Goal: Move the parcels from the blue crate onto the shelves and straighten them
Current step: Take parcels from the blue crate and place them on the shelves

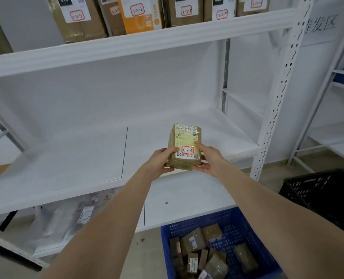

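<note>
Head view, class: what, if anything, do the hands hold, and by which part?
A brown parcel, by its lower end: left hand on its left edge, right hand on its right.

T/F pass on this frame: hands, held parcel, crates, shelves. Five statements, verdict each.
1. Both the left hand and the right hand hold the parcel. True.
2. The blue crate is empty. False: several loose parcels lie in it.
3. The held parcel's red-framed label reads 3-3-5. True.
4. The upper shelf is bare. False: a row of boxes stands on it.
5. The black crate sits left of the blue crate. False: it sits to its right.
</note>
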